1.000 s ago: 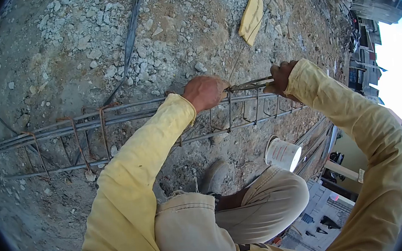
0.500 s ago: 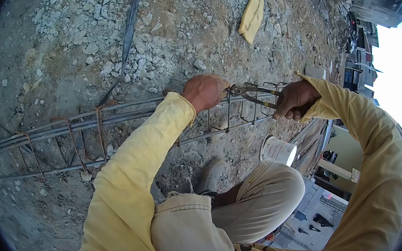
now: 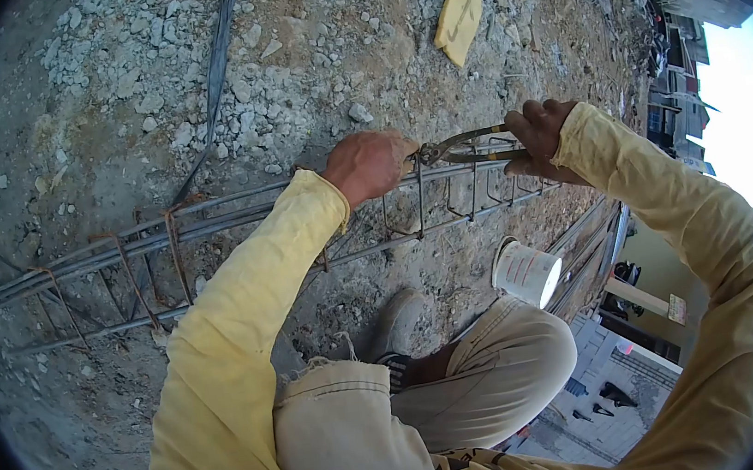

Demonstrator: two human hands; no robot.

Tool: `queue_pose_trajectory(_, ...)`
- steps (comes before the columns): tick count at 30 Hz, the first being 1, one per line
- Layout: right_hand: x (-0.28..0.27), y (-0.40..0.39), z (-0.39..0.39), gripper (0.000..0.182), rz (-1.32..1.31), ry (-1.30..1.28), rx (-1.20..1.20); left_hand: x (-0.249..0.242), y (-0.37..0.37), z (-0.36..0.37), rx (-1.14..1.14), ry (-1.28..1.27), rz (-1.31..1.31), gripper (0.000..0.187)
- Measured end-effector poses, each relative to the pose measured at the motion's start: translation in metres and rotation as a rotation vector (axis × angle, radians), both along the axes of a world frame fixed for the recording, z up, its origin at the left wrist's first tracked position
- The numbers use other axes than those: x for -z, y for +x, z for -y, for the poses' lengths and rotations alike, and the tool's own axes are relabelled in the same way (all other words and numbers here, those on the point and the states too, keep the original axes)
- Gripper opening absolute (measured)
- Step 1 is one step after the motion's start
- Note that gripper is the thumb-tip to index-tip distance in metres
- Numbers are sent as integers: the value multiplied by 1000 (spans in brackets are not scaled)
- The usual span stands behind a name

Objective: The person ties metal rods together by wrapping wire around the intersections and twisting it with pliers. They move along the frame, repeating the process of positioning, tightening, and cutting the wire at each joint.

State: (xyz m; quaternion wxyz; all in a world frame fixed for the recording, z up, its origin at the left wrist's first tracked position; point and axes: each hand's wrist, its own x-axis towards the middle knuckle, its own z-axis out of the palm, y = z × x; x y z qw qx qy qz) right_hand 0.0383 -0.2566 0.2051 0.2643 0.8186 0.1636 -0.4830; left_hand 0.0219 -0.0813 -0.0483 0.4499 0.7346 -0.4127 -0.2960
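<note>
My right hand (image 3: 547, 141) grips the handles of a pair of pincers (image 3: 452, 146), whose handles have yellowish wear. The pincers' jaws meet the upper bars of a rebar cage (image 3: 235, 216) at one of its stirrups. Right beside the jaws, my left hand (image 3: 369, 165) is closed at the upper bars, its fingertips close to the jaws. What those fingers hold is hidden. The cage lies lengthwise across the view, with rusty stirrups on its left part and darker ones under and right of my hands.
A white bucket (image 3: 527, 272) lies tilted near my knee. Beyond the cage are a yellow flat piece (image 3: 460, 12), a dark strip (image 3: 219, 76) and broken stones (image 3: 129, 63). More long bars (image 3: 582, 244) lie at the right, near a paved area (image 3: 589, 387).
My right hand has swung upward with the pincers, its fingers now over the upper handle. The handles look closer together. My left hand stays beside the jaws as the view shifts slightly.
</note>
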Motion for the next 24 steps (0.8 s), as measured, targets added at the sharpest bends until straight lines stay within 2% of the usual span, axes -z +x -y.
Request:
queue_pose_trajectory(5,3,20,-11,60,-181,-85,368,3,-4,0,-15,2,25,39)
queue_pose_trajectory(8,22,16,22,65,-206,-120,477,-3,-1,-1,32,45,28,39)
queue_pose_trajectory(11,12,35,7,74,-287,-240,1084,0,-4,0,-13,17,46,37)
queue_pose_trajectory(12,12,40,7,70,-331,-236,1126,0,-3,-1,-16,14,43,37)
queue_pose_trajectory(15,33,43,7,56,-288,-360,777,1,-3,-1,-18,11,30,37)
queue_pose_trajectory(16,61,31,43,47,-313,-227,239,4,-3,2,-16,12,20,37)
queue_pose_trajectory(23,25,29,-9,48,-223,-101,233,5,-5,1,-23,-4,69,36)
queue_pose_trajectory(24,23,34,-19,48,-238,-161,359,3,-4,-1,-11,3,51,35)
